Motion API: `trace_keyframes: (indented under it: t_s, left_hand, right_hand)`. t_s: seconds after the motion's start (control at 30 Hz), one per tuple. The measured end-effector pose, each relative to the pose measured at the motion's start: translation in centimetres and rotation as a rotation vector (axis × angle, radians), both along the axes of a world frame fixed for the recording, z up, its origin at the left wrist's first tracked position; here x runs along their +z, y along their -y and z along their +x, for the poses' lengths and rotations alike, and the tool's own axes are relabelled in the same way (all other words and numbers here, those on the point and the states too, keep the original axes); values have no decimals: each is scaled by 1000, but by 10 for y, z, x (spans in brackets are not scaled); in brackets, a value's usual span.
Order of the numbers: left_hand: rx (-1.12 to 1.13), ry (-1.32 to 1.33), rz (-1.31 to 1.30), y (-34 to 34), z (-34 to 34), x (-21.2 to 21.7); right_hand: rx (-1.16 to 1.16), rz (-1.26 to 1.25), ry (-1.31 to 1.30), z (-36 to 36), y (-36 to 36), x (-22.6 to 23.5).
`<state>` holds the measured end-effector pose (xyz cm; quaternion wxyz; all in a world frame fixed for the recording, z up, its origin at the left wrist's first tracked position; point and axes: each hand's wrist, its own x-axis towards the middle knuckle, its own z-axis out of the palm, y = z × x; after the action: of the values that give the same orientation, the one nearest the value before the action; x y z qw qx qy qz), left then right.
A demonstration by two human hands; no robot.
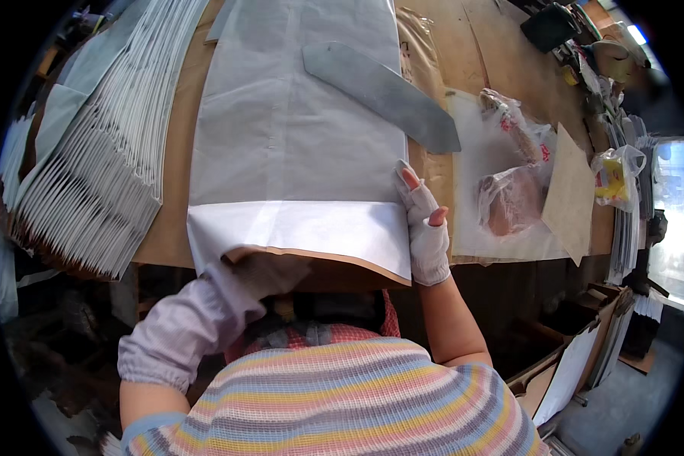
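A large grey-white paper bag [296, 167] lies on the table in front of me, its white lower band toward me and a brown inner layer showing at the mouth. My left hand [270, 275], below a pale sleeve cover, is blurred at the bag's open near edge, partly behind the paper; its fingers can't be made out. At the bag's right edge rests my right hand [425, 220] in a white glove with bare fingertips, fingers stretched out. A long flat grey plate [380, 97] with angled ends lies slantwise across the upper right of the bag.
Stacked folded white paper bags [91, 182] fan out at the left. On the right are clear plastic bags [513, 197], a tan sheet [570, 197] overhanging the table's front edge, and another plastic bag [619, 175]. Cardboard boxes [570, 342] stand below, at the right.
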<state>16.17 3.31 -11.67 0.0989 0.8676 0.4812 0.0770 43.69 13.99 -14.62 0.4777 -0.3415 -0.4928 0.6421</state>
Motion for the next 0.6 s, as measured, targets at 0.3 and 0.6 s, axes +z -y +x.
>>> trace_keyframes:
  t_s: [0.3, 0.6]
  left_hand:
    - [-65, -294, -126, -81, 47, 9]
    - [373, -568, -264, -142, 10, 34]
  right_hand:
    - [163, 274, 454, -15, -24, 21]
    - [107, 899, 1191, -45, -16, 22]
